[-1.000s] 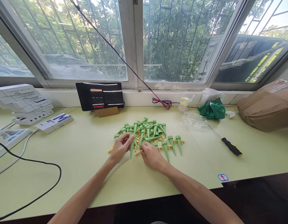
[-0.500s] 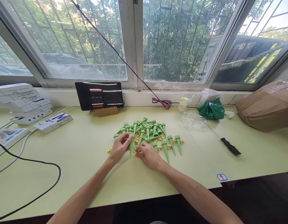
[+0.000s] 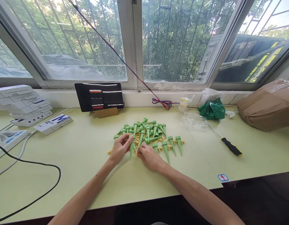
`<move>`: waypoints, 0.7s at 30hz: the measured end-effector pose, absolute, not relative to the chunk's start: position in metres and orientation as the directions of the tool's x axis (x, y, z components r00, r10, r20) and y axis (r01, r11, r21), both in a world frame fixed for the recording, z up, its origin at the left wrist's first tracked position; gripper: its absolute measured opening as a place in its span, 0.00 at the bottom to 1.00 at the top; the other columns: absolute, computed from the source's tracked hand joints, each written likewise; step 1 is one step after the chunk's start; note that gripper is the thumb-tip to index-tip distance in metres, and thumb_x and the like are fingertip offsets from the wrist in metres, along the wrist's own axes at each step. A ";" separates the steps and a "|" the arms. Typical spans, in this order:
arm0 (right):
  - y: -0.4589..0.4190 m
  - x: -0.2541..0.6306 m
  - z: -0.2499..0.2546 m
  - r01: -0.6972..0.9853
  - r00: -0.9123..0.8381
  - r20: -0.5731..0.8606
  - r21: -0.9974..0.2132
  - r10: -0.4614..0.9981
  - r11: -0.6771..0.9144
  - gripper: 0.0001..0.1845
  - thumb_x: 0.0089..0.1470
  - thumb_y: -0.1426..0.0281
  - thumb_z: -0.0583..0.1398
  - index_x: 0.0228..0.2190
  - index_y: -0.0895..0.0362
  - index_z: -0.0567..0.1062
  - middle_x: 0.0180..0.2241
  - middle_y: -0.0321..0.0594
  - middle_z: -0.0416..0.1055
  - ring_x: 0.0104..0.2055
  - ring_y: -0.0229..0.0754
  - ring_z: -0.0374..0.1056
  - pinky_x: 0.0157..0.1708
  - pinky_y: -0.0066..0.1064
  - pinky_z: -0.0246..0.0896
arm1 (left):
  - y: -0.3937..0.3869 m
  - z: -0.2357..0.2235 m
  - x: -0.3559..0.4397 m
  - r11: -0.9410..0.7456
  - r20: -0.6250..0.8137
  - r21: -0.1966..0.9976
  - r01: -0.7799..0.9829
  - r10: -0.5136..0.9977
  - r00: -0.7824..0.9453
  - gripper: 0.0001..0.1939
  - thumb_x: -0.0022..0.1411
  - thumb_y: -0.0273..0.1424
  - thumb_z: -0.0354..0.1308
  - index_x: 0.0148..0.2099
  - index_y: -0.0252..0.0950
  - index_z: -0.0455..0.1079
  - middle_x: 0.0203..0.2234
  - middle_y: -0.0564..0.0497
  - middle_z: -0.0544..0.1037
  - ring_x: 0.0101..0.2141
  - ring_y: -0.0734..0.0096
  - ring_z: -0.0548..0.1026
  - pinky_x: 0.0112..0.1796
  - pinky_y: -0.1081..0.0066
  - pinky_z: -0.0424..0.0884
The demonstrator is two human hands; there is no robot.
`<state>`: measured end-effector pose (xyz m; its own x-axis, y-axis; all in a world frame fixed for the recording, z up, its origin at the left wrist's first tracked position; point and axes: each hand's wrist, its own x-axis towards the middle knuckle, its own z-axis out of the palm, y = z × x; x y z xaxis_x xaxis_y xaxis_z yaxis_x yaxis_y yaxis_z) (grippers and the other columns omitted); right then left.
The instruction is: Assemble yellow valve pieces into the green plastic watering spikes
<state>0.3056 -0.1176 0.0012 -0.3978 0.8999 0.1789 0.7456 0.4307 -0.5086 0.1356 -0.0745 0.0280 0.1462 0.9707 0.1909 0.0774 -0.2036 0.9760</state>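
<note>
Between the thumb and fingers of my left hand (image 3: 120, 148) is a green plastic watering spike (image 3: 132, 148), its point down. My right hand (image 3: 149, 155) is closed just to its right, fingertips pinched on a small yellow valve piece (image 3: 136, 153), mostly hidden by the fingers. Behind both hands lies a heap of green spikes (image 3: 147, 129) mixed with small yellow fittings (image 3: 137, 136). Right of my right hand, several spikes with yellow valves at their caps lie in a row, one green spike (image 3: 166, 151) nearest the front.
A tablet showing a timer (image 3: 99, 97) leans on a cardboard stand at the back. White boxes (image 3: 24, 101) and cables are on the left. A screwdriver (image 3: 231, 147), a green bag (image 3: 212, 109) and a cardboard carton (image 3: 266, 106) are on the right.
My right hand's fingertips have shifted very slightly at the yellow piece. My left hand still holds the spike in the same place.
</note>
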 end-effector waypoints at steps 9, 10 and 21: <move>-0.120 0.309 0.004 0.697 -0.398 0.190 -0.573 0.897 0.431 0.04 0.63 0.75 0.55 0.35 0.58 0.70 0.37 0.41 0.68 0.36 0.40 0.67 0.35 0.30 0.55 | -0.074 0.027 0.136 -0.194 0.181 0.978 0.080 0.973 0.145 0.16 0.59 0.43 0.63 0.40 0.36 0.73 0.19 0.58 0.61 0.18 0.79 0.59 0.16 0.79 0.59; -0.120 0.309 0.005 0.688 -0.397 0.189 -0.587 0.898 0.427 0.04 0.63 0.75 0.54 0.35 0.58 0.69 0.37 0.41 0.69 0.37 0.41 0.67 0.35 0.30 0.55 | -0.074 0.028 0.136 -0.192 0.180 0.978 0.079 0.973 0.143 0.16 0.59 0.43 0.63 0.40 0.35 0.73 0.19 0.58 0.61 0.18 0.79 0.59 0.16 0.79 0.59; -0.123 0.309 0.013 0.501 -0.446 0.177 -0.763 0.877 0.409 0.09 0.56 0.81 0.56 0.30 0.57 0.71 0.30 0.37 0.73 0.34 0.39 0.69 0.35 0.28 0.59 | -0.074 0.027 0.136 -0.197 0.184 0.977 0.086 0.973 0.140 0.15 0.59 0.42 0.63 0.40 0.35 0.73 0.19 0.57 0.62 0.18 0.79 0.59 0.16 0.79 0.59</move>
<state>0.3088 -0.1230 0.0130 -0.4458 0.8774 0.1772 0.5007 0.4086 -0.7631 0.1356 -0.0742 0.0275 0.1403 0.9729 0.1838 0.0856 -0.1968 0.9767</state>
